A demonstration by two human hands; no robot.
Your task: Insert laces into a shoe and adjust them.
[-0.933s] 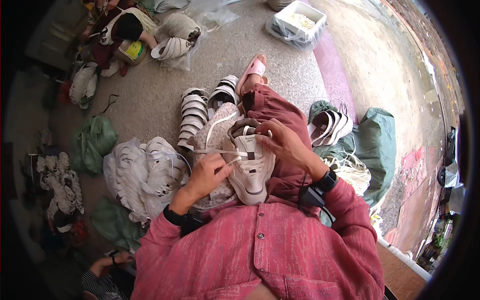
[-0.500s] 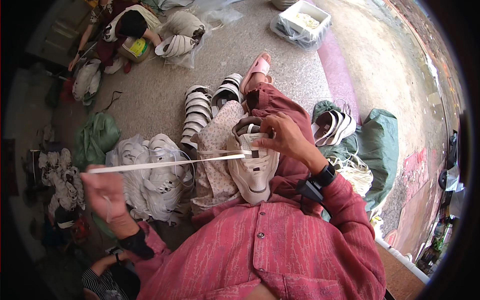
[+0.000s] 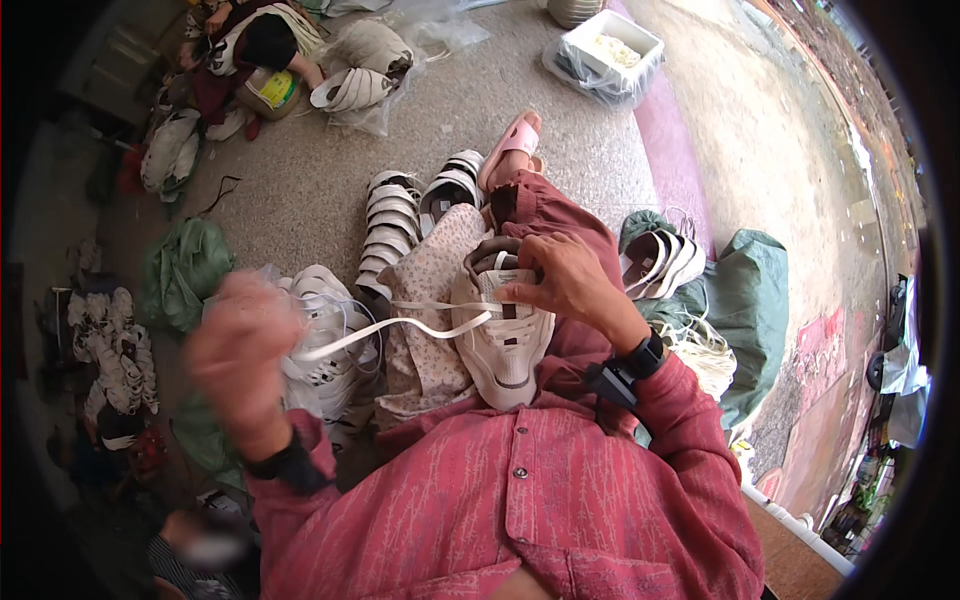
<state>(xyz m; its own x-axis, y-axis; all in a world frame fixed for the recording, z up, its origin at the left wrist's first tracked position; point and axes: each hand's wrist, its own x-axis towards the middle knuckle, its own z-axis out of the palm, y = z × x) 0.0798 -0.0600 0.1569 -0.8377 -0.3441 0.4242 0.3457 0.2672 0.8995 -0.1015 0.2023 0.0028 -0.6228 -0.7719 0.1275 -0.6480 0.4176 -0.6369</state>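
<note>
A white and cream sneaker lies on my lap, its toe toward me and its dark-lined opening facing away. My right hand grips it at the upper side, thumb over the lacing area and fingers by the collar. From the eyelets a flat white shoelace runs left in a slack wave. My left hand is raised to the left near the lace's far end. Motion smears its fingers, so whether it still holds the lace is unclear. Another lace strand crosses the floral cloth on my leg.
Laced white shoes are heaped at my left, and stacked shoe uppers stand ahead. On the right, more uppers and a bundle of laces rest on green sacking. A white tub stands farther off. Another person sits far left.
The lace was stretched taut to my left hand and now hangs slack and wavy. My left hand has moved up and inward to the right. My right hand keeps its place on the sneaker.
</note>
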